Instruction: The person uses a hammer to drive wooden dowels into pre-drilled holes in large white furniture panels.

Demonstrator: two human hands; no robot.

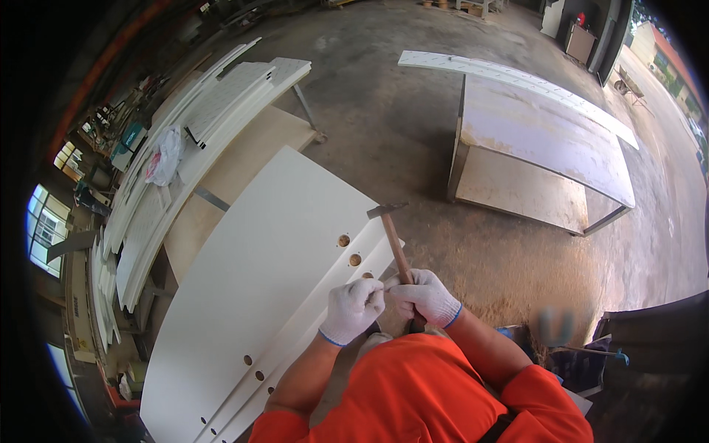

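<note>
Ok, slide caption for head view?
White-gloved left hand beside white-gloved right hand holding wooden-handled hammer, near white panels with round holes.

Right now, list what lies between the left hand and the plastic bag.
The head view shows white panels by the left hand, then a metal bar and brown board, then stacked white boards under the plastic bag.

Workshop interior. A grey concrete floor (369, 88), stained and dusty in places, extended between the furniture. At right stood a table (550, 136) with a pale, scuffed top and a lower shelf (517, 190); at left stood a bench (269, 136) with tan boarding and metal legs. Bright windows (49, 226) interrupted the dark left side. Daylight entered from the open right side, where a wheelbarrow (628, 84) and a red-roofed building (659, 56) were visible outdoors.
</note>
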